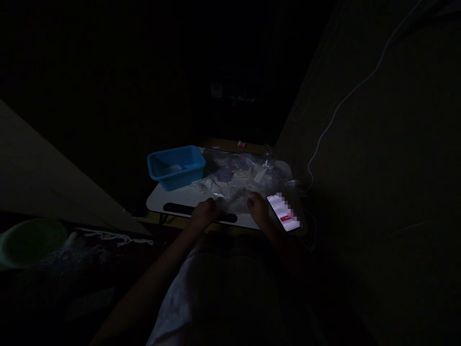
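Observation:
A clear plastic bag [236, 199] stretches between my two hands above the front of a small white table [169, 194]. My left hand [206, 211] is closed on the bag's left side, near a dark slot in the tabletop. On the other side, my right hand [258, 206] pinches the bag with curled fingers. Just right of that hand lies a phone [283, 211] with its screen lit. Behind the bag spreads a pile of crumpled clear plastic [277, 175] with pale pieces among it. The room is very dark, so fine detail is lost.
A blue plastic basin [176, 168] stands at the table's back left. A white cable [336, 108] runs down the right wall. On the floor at left are a green tub [32, 242] and some clear plastic [74, 254]. A small red-and-white cup [241, 143] lies behind the table.

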Tool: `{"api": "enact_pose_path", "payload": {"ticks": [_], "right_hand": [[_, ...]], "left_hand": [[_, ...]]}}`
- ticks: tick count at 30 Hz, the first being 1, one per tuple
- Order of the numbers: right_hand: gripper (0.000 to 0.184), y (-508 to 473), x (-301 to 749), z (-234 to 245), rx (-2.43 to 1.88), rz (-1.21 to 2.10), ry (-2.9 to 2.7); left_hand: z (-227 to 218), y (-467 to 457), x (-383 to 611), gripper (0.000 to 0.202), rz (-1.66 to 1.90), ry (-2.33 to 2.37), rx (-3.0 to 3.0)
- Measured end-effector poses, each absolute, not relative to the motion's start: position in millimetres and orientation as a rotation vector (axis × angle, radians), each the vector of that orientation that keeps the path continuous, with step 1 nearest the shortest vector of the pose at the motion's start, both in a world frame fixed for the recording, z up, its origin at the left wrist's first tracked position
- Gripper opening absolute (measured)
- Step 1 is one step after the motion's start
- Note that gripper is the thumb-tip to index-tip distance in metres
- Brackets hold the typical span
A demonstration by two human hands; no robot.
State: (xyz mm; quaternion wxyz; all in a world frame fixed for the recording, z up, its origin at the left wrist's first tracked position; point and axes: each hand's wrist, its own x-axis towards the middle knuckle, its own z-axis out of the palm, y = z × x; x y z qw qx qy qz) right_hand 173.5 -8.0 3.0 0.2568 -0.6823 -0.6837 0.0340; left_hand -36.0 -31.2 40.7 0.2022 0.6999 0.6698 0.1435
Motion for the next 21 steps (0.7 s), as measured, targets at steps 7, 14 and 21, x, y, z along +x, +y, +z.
{"api": "enact_pose_path", "payload": {"ticks": [7,14,21], "right_hand": [[0.033,-9,173,3,-1.853,0.113,-1.832],[0.034,-8,173,4,-1.875,0.078,-1.865],[0.034,-7,173,3,-1.907,0.051,-1.86]], "left_hand": [[22,-22,-28,0.014,0.745,1.675,1.744],[10,-21,-29,0.035,1.011,1.253,1.127],[3,-18,-28,0.039,1.177,1.431,1.023]]}}
